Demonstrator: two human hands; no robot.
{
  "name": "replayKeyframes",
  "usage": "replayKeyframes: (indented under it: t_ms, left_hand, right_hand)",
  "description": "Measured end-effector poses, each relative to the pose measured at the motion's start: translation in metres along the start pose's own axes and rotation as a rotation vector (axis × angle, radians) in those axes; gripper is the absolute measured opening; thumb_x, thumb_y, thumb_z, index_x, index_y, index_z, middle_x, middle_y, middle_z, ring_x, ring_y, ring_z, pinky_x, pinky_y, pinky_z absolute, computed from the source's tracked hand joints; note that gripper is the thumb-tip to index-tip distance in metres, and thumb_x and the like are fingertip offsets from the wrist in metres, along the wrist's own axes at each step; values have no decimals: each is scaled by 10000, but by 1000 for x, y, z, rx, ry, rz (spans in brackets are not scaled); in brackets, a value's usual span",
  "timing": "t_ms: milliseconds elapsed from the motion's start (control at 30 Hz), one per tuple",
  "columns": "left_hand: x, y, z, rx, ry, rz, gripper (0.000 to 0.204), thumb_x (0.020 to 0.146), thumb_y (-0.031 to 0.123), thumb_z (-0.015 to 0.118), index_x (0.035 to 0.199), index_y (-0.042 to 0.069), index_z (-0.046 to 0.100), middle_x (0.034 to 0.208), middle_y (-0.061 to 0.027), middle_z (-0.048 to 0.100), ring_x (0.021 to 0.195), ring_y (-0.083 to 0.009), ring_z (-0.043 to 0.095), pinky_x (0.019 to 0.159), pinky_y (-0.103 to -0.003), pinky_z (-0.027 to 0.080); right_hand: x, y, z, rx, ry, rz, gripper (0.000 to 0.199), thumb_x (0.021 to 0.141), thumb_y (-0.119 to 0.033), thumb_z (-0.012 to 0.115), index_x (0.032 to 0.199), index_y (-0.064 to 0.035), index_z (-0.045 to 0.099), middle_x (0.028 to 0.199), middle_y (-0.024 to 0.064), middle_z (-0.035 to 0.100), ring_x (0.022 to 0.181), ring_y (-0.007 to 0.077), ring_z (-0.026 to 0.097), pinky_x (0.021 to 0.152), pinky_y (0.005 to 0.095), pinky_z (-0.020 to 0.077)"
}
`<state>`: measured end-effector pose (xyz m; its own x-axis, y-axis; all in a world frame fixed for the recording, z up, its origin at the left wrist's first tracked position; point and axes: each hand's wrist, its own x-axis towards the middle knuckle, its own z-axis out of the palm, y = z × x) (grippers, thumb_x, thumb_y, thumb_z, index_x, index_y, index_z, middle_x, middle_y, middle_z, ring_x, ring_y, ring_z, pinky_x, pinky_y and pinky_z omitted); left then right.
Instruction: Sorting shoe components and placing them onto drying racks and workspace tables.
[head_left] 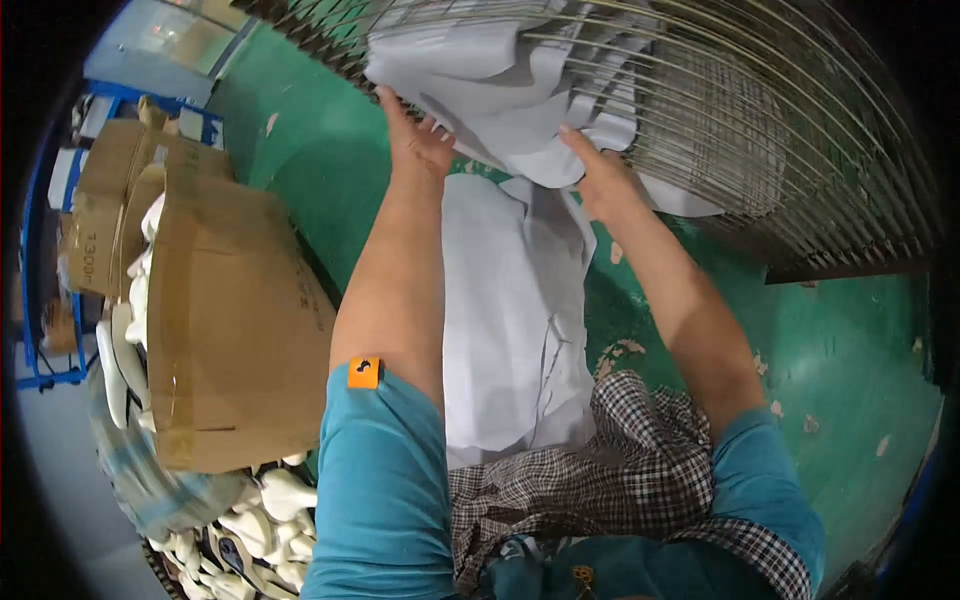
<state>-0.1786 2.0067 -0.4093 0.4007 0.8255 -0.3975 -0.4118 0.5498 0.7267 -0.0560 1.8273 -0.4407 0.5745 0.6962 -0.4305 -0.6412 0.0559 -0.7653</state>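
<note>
Limp light-grey sheets [470, 95] with curved, cut-looking edges lie partly in the wire rack ahead of me. My left hand [418, 142] grips their near left edge, its thumb up on the surface and the other fingers partly hidden behind. On the right, my right hand [606, 182] has its thumb on top of the near right edge, with the fingers underneath mostly out of sight. Below and between my forearms lies a long stack of similar light-grey sheets [505, 310], reaching down to the checked cloth [640, 450] over my lap.
The wire rack [740, 120] with thin parallel bars spans the upper right. A tall cardboard box [240, 330] holding white curved pieces stands close to my left arm. Cream-coloured moulded pieces [265, 525] are heaped at the lower left. A blue shelf frame [30, 270] stands behind.
</note>
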Motion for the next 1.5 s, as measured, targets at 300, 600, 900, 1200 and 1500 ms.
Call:
replayKeyframes:
  t_ms: [300,600,900,1200,1500]
  left_hand:
    - [-14,12,61,-11,-179,12,526,762,380,597,1154,60,454,1192,-82,472,1089,-266,444,919,-482,340]
    - [-19,-15,52,-96,-35,-86,387,756,49,507,1123,-14,403,1152,-192,449,1033,-361,456,906,-553,326]
    - [-57,-41,27,25,209,83,517,690,167,658,1134,27,434,1124,-158,484,1000,-314,473,855,-494,371]
    - [-129,-27,-59,-437,-96,-149,269,737,206,580,930,25,534,903,-110,579,820,-263,559,793,-384,437]
    - [-289,-117,-210,-135,343,-122,515,745,-40,495,1221,-35,298,1169,-173,427,1054,-307,454,899,-453,391]
  right_hand:
    - [-12,-33,23,10,-53,-148,361,684,-36,621,1028,-40,512,948,44,557,885,161,511,817,307,385]
    - [-2,-32,30,238,-384,-186,528,704,-257,679,1109,1,461,1048,101,533,946,207,524,774,358,456]
    - [-17,-18,56,102,-72,-230,434,742,-128,643,1111,22,471,1049,105,540,938,205,539,807,309,458]
    - [-108,56,60,156,-326,21,452,752,-157,640,1109,55,460,1124,90,488,1013,178,472,882,285,375]
    - [-179,208,-72,-49,-609,833,428,793,-203,596,1096,72,470,1033,111,551,920,178,545,779,269,454]
